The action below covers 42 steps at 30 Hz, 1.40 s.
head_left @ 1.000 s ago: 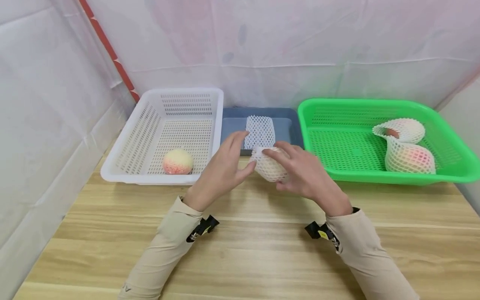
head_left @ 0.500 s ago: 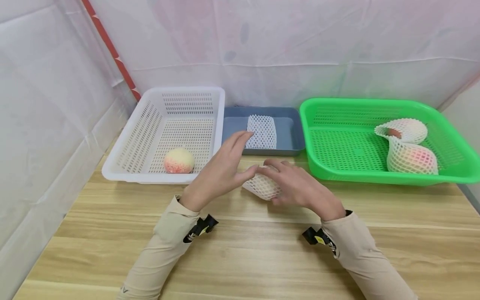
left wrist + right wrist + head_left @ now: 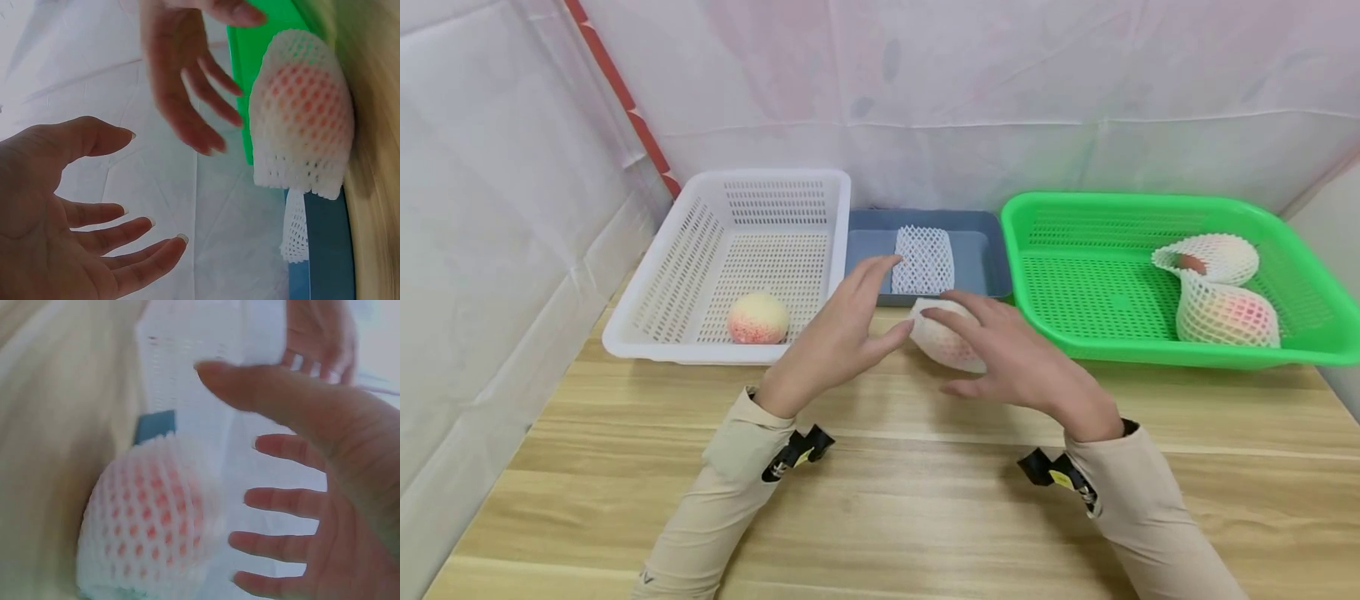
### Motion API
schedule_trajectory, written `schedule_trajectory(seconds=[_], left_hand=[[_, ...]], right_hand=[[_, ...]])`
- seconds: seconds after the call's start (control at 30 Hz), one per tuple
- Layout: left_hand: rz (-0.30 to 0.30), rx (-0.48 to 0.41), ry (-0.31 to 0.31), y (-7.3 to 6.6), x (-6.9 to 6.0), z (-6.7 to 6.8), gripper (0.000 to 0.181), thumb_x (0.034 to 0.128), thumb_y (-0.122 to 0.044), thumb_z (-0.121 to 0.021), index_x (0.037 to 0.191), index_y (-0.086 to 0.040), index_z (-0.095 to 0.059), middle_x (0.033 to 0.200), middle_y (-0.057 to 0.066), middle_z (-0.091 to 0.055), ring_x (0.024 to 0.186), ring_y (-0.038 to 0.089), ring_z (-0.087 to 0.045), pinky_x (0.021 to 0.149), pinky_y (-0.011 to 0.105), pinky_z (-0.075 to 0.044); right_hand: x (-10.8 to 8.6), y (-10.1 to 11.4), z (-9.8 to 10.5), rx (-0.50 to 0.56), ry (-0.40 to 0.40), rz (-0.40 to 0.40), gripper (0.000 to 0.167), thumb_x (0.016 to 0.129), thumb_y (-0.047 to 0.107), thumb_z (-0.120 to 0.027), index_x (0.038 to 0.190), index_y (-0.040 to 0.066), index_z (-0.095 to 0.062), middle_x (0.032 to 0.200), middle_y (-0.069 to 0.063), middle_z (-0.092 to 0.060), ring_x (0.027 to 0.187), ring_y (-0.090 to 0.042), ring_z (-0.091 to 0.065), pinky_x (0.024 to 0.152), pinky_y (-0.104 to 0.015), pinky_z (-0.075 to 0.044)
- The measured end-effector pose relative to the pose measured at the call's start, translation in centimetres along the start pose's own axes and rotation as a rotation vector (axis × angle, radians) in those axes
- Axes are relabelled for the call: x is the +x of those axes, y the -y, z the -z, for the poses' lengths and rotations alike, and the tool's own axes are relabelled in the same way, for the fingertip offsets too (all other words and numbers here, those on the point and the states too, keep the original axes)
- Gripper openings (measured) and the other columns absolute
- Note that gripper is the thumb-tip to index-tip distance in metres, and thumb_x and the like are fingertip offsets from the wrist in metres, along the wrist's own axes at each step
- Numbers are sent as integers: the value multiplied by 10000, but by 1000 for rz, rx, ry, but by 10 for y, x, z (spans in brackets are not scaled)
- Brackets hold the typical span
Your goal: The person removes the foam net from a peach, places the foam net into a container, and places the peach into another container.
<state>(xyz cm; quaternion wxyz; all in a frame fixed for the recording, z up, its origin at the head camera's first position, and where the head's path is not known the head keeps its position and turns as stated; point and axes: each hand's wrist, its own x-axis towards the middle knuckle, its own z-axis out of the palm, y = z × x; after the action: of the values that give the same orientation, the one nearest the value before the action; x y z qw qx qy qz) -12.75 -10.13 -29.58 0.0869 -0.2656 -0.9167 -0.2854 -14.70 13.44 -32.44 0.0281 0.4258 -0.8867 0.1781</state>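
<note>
A peach in a white foam net sleeve [image 3: 946,348] lies on the wooden table, just in front of the grey tray. My right hand [image 3: 1026,358] hovers over it with spread, relaxed fingers. In the right wrist view, a gap separates those fingers from the netted peach [image 3: 147,519]. My left hand [image 3: 835,342] is held to the left of the fruit, fingers loosely extended and holding nothing. The left wrist view shows the netted peach [image 3: 303,119] apart from both hands, its sleeve's open end towards the tray.
A white basket [image 3: 647,333] at left holds a bare peach [image 3: 758,318]. The grey tray [image 3: 981,254] holds a flat foam net [image 3: 923,260]. At right, a green basket [image 3: 1150,354] contains two netted fruits [image 3: 1228,317]. White cloth hangs behind and at left.
The netted peach was held in my right hand, moved nearer me, then back towards the tray. My right hand has now let go of it. My left hand has barely moved.
</note>
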Motion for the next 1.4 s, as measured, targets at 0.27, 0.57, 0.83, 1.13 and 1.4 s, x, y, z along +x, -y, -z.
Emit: schedule_trajectory(seconds=[0.27, 0.57, 0.83, 1.13, 1.4], left_hand=[[8, -15, 6, 1, 1, 0, 681, 919, -226, -641, 1453, 35, -309, 1465, 190, -358, 1369, 268, -331, 1144, 338, -272], [40, -3, 35, 3, 0, -2, 698, 914, -227, -649, 1462, 27, -299, 1476, 193, -342, 1377, 279, -318, 1153, 337, -249], [19, 6, 25, 4, 1, -3, 669, 918, -214, -638, 1445, 46, -319, 1452, 202, -367, 1357, 280, -342, 1144, 333, -268], [41, -10, 52, 5, 1, -4, 685, 916, -210, -635, 1453, 53, -301, 1466, 212, -346, 1370, 295, -322, 1154, 346, -249], [65, -9, 65, 6, 1, -5, 705, 922, -227, -625, 1470, 41, -271, 1484, 209, -326, 1385, 291, -300, 1158, 347, -237]], right_hand=[[-8, -8, 19, 20, -179, 35, 744, 718, 201, -850, 1364, 80, -502, 1389, -230, -444, 1252, -438, -429, 980, -603, -384], [-9, -8, 23, 36, -103, -34, 691, 784, 183, -801, 1388, 69, -485, 1388, -208, -462, 1250, -407, -443, 982, -576, -401], [-9, -9, 24, 48, -99, -54, 651, 794, 134, -787, 1369, 34, -498, 1365, -198, -490, 1254, -391, -449, 1010, -556, -390], [-10, -11, 23, 32, -71, -100, 677, 799, 185, -788, 1388, 52, -483, 1378, -184, -484, 1259, -382, -451, 1011, -548, -395], [-9, -11, 22, 34, -68, -87, 664, 803, 171, -784, 1382, 44, -485, 1352, -193, -501, 1243, -387, -458, 1007, -548, -394]])
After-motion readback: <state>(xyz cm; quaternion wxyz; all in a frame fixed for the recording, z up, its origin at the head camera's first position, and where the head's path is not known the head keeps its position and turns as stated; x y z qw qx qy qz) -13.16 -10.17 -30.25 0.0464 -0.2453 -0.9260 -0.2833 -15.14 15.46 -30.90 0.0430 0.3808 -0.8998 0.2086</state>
